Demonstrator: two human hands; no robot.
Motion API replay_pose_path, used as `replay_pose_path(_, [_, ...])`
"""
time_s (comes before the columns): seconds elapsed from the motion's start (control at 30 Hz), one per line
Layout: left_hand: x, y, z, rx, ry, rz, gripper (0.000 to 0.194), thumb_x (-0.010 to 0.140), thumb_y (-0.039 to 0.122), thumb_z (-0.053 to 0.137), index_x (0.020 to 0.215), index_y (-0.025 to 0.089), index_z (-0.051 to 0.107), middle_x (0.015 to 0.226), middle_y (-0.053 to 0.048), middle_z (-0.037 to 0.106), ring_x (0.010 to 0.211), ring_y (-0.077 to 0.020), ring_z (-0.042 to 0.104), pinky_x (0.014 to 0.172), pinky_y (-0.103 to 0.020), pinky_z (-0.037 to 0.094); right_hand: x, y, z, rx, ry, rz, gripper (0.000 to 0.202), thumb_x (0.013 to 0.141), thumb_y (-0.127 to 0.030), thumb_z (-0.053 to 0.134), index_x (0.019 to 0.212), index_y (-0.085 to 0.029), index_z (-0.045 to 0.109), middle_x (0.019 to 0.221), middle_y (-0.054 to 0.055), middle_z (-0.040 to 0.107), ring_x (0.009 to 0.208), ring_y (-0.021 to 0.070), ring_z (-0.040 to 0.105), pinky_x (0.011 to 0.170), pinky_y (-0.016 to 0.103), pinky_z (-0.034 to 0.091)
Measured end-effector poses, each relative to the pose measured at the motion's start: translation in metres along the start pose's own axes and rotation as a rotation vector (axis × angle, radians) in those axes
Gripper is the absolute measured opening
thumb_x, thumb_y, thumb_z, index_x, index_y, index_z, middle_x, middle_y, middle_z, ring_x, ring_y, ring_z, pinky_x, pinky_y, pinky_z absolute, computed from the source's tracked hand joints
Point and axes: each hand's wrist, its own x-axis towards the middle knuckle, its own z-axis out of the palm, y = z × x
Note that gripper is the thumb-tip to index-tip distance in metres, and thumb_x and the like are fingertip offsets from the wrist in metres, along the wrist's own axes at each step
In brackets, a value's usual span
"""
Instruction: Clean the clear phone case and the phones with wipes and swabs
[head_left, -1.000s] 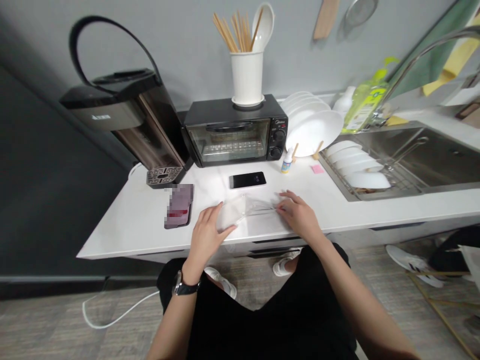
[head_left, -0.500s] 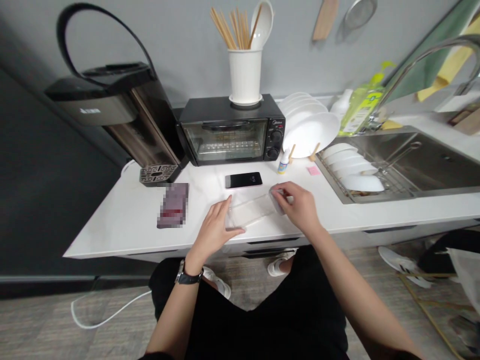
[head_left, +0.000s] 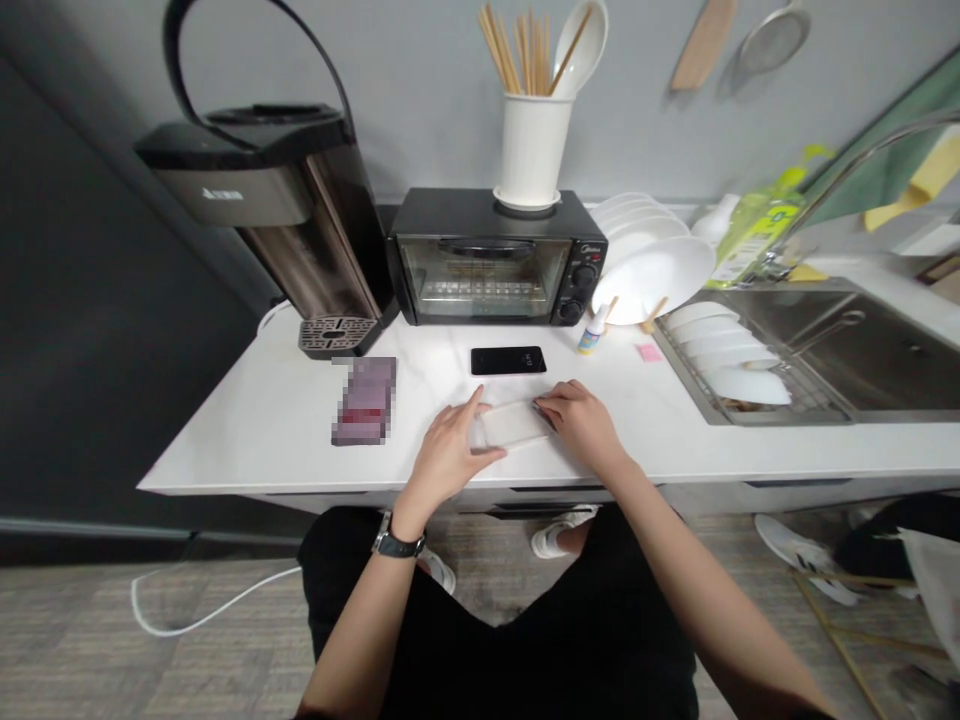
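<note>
A clear, flat rectangular plastic case, resembling a transparent phone case, lies between my hands on the white counter. My left hand grips its left end, thumb on the near edge and fingers on the far edge. At the other end, my right hand is closed in a pinch on a thin greyish piece at the case's edge; its kind is unclear, and my fingers cover most of it. Just beyond the case lies a black phone, screen up. A small white bottle stands past my right hand, beside a pink sticky note.
A blurred purple packet lies left on the counter. Behind are a water dispenser, a toaster oven bearing a utensil holder, and upright plates. On the right is a sink with a rack of bowls.
The view has shifted, moving the counter items rightward in the picture. My right hand has come closer to my left, and less of the greyish piece shows under its fingers.
</note>
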Motion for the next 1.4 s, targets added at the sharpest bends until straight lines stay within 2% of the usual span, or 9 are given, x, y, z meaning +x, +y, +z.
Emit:
replay_pose_path(0.23, [-0.001,0.001,-0.001,-0.027,-0.063,-0.031,0.07,0.064,0.04,0.045,0.12,0.03,0.003,0.112,0.006,0.039,0.103,-0.0205,0.034,0.09,-0.038,0.024,0.009,-0.045,0.018,0.087,-0.211,-0.196,0.022,0.076,-0.024,0.035,0.087,-0.029,0.053,0.082,0.001,0.05,0.077,0.0133,0.045,0.07,0.024,0.033])
replay_pose_path(0.33, [0.0,0.002,-0.001,-0.011,-0.073,-0.041,0.069,0.064,0.04,0.045,0.12,0.03,0.004,0.112,0.005,0.04,0.102,-0.0216,0.035,0.09,-0.037,0.025,0.006,-0.045,0.009,0.107,-0.29,-0.249,0.021,0.076,-0.024,0.036,0.084,-0.03,0.054,0.079,0.0,0.05,0.073,0.0118,0.045,0.068,0.022,0.033])
replay_pose_path(0.43, [0.0,0.002,0.001,0.001,-0.073,-0.037,0.072,0.062,0.04,0.047,0.119,0.031,0.005,0.111,0.005,0.04,0.101,-0.0221,0.036,0.089,-0.036,0.025,-0.001,-0.029,-0.007,0.082,-0.35,-0.254,0.022,0.076,-0.024,0.035,0.087,-0.031,0.053,0.078,0.0,0.05,0.07,0.0117,0.045,0.067,0.022,0.033])
replay_pose_path(0.57, [0.002,0.001,0.002,0.007,-0.062,-0.019,0.073,0.061,0.039,0.049,0.119,0.03,0.006,0.111,0.004,0.04,0.1,-0.022,0.036,0.089,-0.037,0.026,-0.01,-0.001,-0.024,-0.069,-0.291,-0.146,0.025,0.077,-0.021,0.032,0.091,-0.03,0.051,0.079,0.002,0.049,0.073,0.0133,0.045,0.067,0.023,0.032])
replay_pose_path(0.67, [0.003,0.001,0.003,0.007,-0.055,-0.008,0.074,0.061,0.037,0.05,0.119,0.032,0.005,0.11,0.005,0.041,0.101,-0.0198,0.036,0.091,-0.036,0.024,-0.014,0.008,-0.025,-0.206,-0.217,-0.052,0.025,0.077,-0.02,0.03,0.089,-0.028,0.051,0.08,0.004,0.048,0.076,0.0151,0.044,0.068,0.024,0.032])
replay_pose_path(0.9, [0.004,0.002,0.003,-0.002,-0.059,-0.022,0.073,0.062,0.034,0.049,0.118,0.033,0.002,0.11,0.006,0.041,0.103,-0.0169,0.035,0.094,-0.037,0.018,-0.004,-0.011,0.005,-0.346,-0.061,0.131,0.025,0.077,-0.019,0.027,0.08,-0.019,0.052,0.084,0.009,0.046,0.078,0.0189,0.042,0.068,0.028,0.032])
replay_pose_path(1.07, [0.004,0.001,0.002,-0.024,-0.073,-0.005,0.073,0.064,0.034,0.047,0.119,0.03,0.0,0.112,0.004,0.04,0.104,-0.0169,0.034,0.094,-0.036,0.017,0.007,-0.039,0.018,-0.072,-0.154,-0.031,0.025,0.078,-0.02,0.027,0.086,-0.022,0.051,0.084,0.006,0.048,0.077,0.0155,0.044,0.07,0.026,0.031])
replay_pose_path(1.2, [0.003,0.003,0.0,0.005,-0.072,-0.022,0.069,0.065,0.034,0.045,0.119,0.03,0.002,0.111,0.004,0.041,0.103,-0.0174,0.035,0.093,-0.036,0.019,0.009,-0.052,0.014,0.003,-0.22,-0.141,0.019,0.076,-0.023,0.035,0.082,-0.028,0.053,0.082,-0.001,0.051,0.074,0.0102,0.046,0.069,0.019,0.032])
replay_pose_path(1.4, [0.003,0.01,-0.003,0.057,-0.074,-0.009,0.071,0.063,0.034,0.048,0.119,0.031,0.005,0.109,0.004,0.043,0.102,-0.0181,0.036,0.093,-0.035,0.019,-0.001,-0.032,-0.006,0.029,-0.288,-0.145,0.019,0.075,-0.027,0.036,0.08,-0.029,0.055,0.079,-0.001,0.052,0.07,0.0116,0.048,0.065,0.021,0.033])
